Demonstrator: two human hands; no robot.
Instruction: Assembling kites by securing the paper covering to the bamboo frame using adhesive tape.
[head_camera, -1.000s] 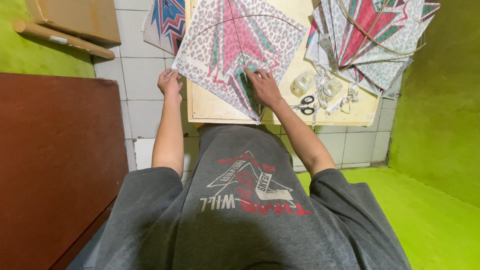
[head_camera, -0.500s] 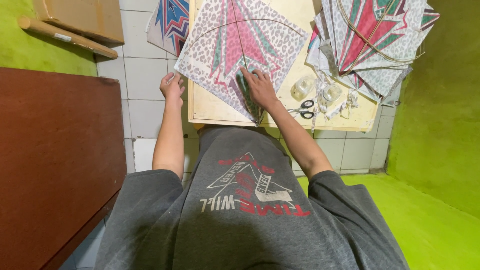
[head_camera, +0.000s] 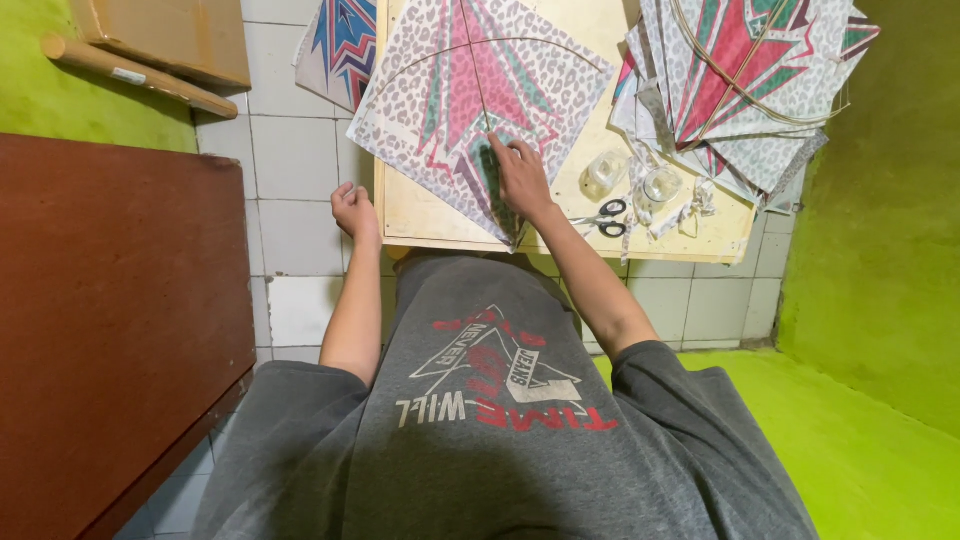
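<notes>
A diamond-shaped paper kite (head_camera: 480, 100) with a leopard print and a pink and green centre lies flat on a pale wooden board (head_camera: 420, 215). My right hand (head_camera: 520, 175) rests on the kite's lower half, fingers spread and pressing along its thin spine stick. My left hand (head_camera: 355, 210) hovers beside the board's left edge, fingers curled in, apart from the kite; nothing shows in it.
A stack of similar kites (head_camera: 745, 85) lies at the board's right end. Scissors (head_camera: 605, 218) and two clear tape rolls (head_camera: 630, 180) sit right of my hand. Another kite (head_camera: 340, 50) lies on the tiled floor, a brown table (head_camera: 110, 320) stands left, with a cardboard box (head_camera: 170, 35).
My left hand has let go of the kite's left corner and drawn back, curled. The kite now lies farther up the board, and my right hand has followed it along the spine.
</notes>
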